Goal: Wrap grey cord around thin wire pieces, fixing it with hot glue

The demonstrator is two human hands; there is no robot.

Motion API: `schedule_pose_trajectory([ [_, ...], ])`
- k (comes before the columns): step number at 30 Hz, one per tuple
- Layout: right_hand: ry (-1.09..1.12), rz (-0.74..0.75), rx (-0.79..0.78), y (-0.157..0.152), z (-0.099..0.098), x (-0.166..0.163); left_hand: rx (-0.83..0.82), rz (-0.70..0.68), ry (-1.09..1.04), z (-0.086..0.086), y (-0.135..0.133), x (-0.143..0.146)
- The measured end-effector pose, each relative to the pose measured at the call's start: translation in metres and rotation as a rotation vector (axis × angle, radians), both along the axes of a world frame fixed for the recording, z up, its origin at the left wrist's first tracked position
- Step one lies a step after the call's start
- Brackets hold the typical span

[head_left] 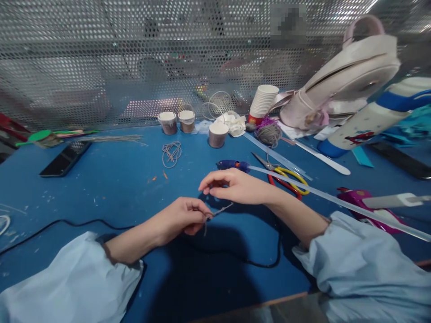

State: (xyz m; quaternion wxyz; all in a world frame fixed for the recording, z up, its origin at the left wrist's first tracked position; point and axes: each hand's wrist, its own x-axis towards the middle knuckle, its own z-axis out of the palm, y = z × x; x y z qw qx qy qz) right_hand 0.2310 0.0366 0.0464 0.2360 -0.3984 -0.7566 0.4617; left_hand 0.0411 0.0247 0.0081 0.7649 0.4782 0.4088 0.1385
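Note:
In the head view, my left hand is closed in a pinch on a short piece of grey yarn. One end hangs below the fingertips, and the other sticks out to the right, under my right hand. Just above it hovers my right hand, fingers curved and apart from the thumb, with nothing visible in it. Behind that hand lies a blue glue gun with a long translucent glue stick. Scissors with red and yellow handles rest beside it.
Wrapped paper cups, a cup stack, a grey yarn ball and a coil of cord stand farther back. A phone lies left; a bottle and bag are right. A black cable crosses the blue table.

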Motion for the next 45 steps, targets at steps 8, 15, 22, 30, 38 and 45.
schedule_pose_trajectory([
  [8,0.069,0.393,-0.025,0.006,-0.003,0.011,-0.28,-0.079,-0.159,0.007,0.001,-0.004],
  [15,0.068,0.447,-0.124,0.003,-0.007,0.004,-0.264,-0.136,-0.142,0.002,-0.003,-0.004],
  [22,0.212,0.162,-0.103,0.006,-0.031,0.002,-0.148,0.002,-0.251,0.006,-0.002,0.002],
  [30,0.57,-0.157,-0.524,-0.007,-0.044,-0.01,-0.117,0.209,-0.234,0.004,-0.001,0.003],
  [38,0.699,-0.251,-0.643,-0.009,-0.051,-0.018,0.125,0.324,-0.211,0.005,-0.003,0.005],
  [45,0.48,-0.268,-0.438,-0.011,-0.054,-0.018,0.265,0.437,-0.088,0.003,-0.002,0.001],
])
